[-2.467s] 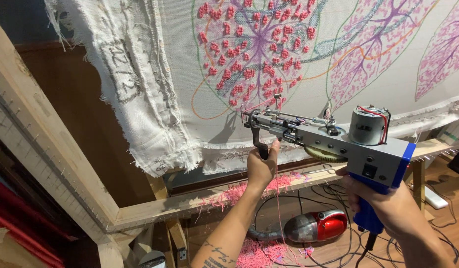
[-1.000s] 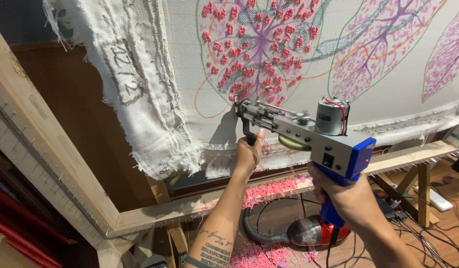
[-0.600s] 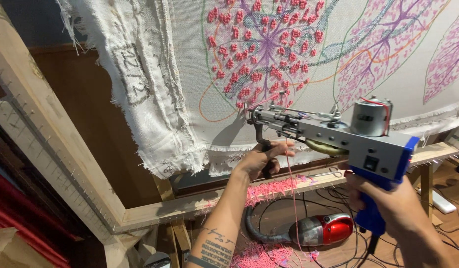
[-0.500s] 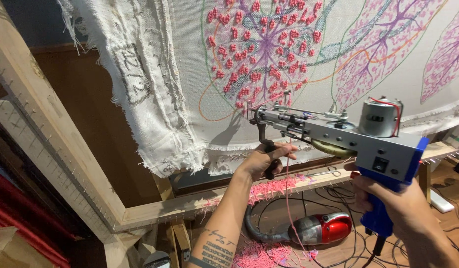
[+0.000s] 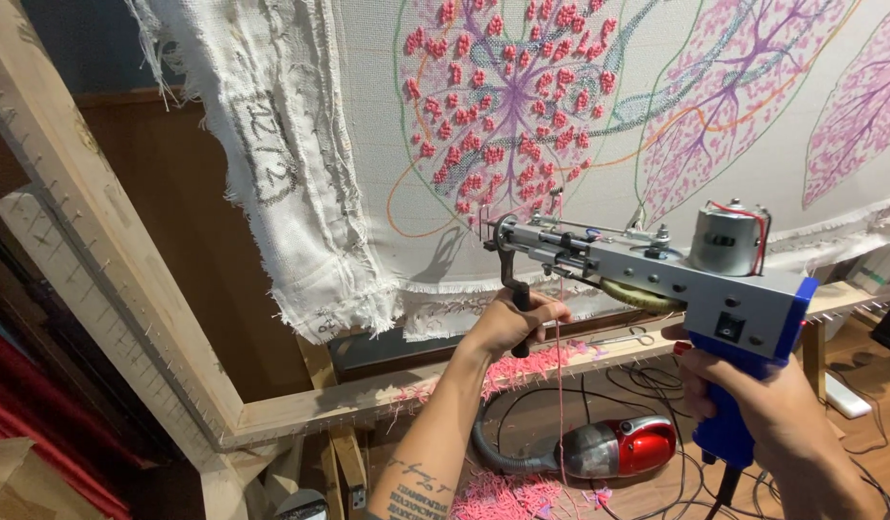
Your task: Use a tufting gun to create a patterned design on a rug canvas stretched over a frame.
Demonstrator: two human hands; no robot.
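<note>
A grey tufting gun (image 5: 647,274) with a blue handle and a round motor on top points at the white cloth (image 5: 580,135) stretched on a wooden frame (image 5: 108,270). My left hand (image 5: 512,323) grips the gun's black front handle from below. My right hand (image 5: 762,404) grips the blue rear handle. The needle tip sits just below a leaf design tufted in pink and purple (image 5: 507,106). A thin pink yarn (image 5: 560,385) hangs down from the gun.
A red and grey hand vacuum (image 5: 618,448) lies on the floor among black cables and pink yarn scraps (image 5: 503,496). More pink scraps lie on the frame's lower bar (image 5: 387,390). Further leaf designs (image 5: 743,87) fill the cloth to the right.
The gun and both hands have shifted about in front of the cloth's lower part, first left and then back right. Both grips stay the same.
</note>
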